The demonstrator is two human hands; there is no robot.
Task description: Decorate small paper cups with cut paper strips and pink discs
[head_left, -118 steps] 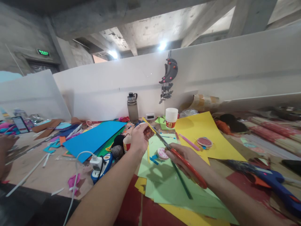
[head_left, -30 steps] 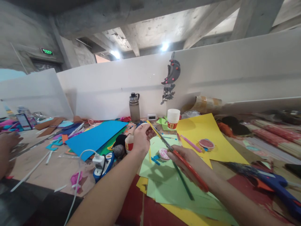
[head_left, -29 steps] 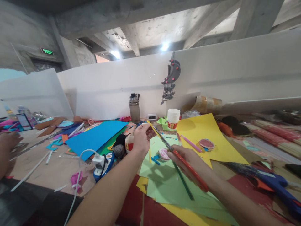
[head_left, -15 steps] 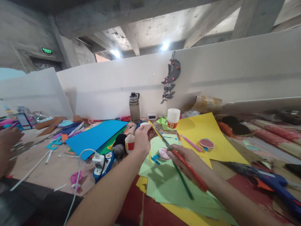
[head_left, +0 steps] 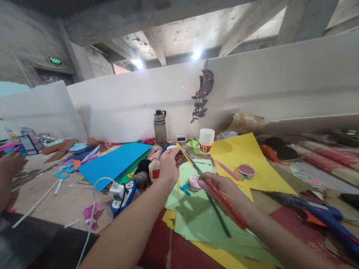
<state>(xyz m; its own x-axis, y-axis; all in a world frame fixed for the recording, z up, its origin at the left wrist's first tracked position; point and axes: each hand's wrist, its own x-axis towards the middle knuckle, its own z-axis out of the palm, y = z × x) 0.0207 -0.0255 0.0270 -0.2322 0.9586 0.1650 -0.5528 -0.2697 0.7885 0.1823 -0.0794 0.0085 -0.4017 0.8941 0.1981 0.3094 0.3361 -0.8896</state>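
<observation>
My right hand point(head_left: 217, 186) is closed around the red handles of a pair of scissors point(head_left: 224, 203), whose blades point up and to the left. Pinched in the fingers of my left hand point(head_left: 171, 162) is a narrow yellow paper strip point(head_left: 181, 150), close against the scissor blades. Whether the blades touch the strip, I cannot tell. Below both hands lie light green paper sheets point(head_left: 193, 220) with blue paper scraps point(head_left: 185, 189) and a small round pink-and-white piece point(head_left: 194, 182) on top. A dark green stick point(head_left: 220, 218) lies on the sheets under the scissors.
Yellow paper point(head_left: 249, 157) carries a pink pen point(head_left: 227, 170) and a round reddish disc point(head_left: 246, 170). A blue glue gun point(head_left: 322, 213) lies right. Paper cups point(head_left: 206, 139), a bottle point(head_left: 160, 127), blue paper point(head_left: 117, 160) and a power strip point(head_left: 123, 198) stand around. Another person's hand point(head_left: 11, 166) shows far left.
Both hands keep nearly the same pose, with the strip and scissors still held. The view has shifted very slightly.
</observation>
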